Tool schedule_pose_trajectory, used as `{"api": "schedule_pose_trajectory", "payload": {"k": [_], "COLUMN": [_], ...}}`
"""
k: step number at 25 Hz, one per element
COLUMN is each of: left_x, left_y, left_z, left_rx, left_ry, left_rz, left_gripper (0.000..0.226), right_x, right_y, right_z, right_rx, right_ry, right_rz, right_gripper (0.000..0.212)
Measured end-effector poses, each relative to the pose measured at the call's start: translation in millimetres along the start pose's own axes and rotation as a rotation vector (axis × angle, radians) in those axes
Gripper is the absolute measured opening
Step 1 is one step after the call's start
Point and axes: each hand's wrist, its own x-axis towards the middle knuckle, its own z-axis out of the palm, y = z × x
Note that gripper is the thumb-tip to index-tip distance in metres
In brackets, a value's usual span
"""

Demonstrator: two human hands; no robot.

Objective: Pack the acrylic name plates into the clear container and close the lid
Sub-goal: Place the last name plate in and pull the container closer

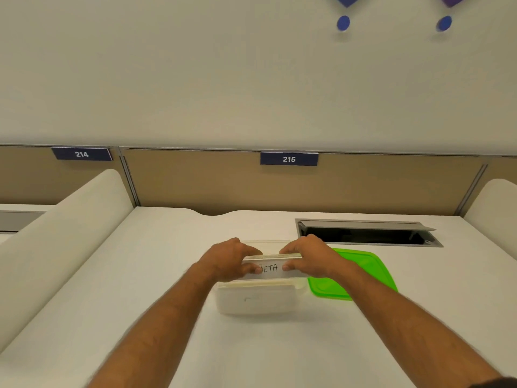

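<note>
Two forearms enter from the lower edge, both bare from wrist to well up the arm. The left hand (226, 260) and the right hand (309, 256) carry no glove, ring, watch or band on the parts that show. Fine hair is visible along both forearms. At the bottom right corner a dark sleeve edge (496, 383) covers the upper part of the right arm; its fabric and cut cannot be made out.

White desk (140, 275), tan partition (195, 180), pale wall (223, 74)
</note>
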Motion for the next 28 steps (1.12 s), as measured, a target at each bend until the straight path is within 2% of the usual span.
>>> {"api": "schedule_pose_trajectory", "payload": {"k": [5, 12, 18, 28], "left_x": [12.7, 23.6, 28.9, 35.5], "left_y": [-10.8, -13.7, -14.3, -15.7], "left_z": [10.7, 33.9, 50.1, 58.3], "left_rx": [0.068, 0.128, 0.109, 0.055], "left_ry": [-0.045, -0.152, -0.197, -0.211], "left_rz": [-0.017, -0.045, -0.083, -0.085], "left_gripper": [0.055, 0.061, 0.055, 0.045], "right_x": [21.3, 36.3, 45.0, 50.0], "right_y": [-1.4, 2.2, 6.5, 11.2], "right_z": [13.8, 42.7, 58.5, 69.2], "right_rx": [-0.146, -0.21, -0.223, -0.213], "right_ry": [-0.092, -0.226, -0.345, -0.331], "right_rz": [-0.004, 0.022, -0.002, -0.002], "right_gripper": [0.047, 0.052, 0.036, 0.047]}}
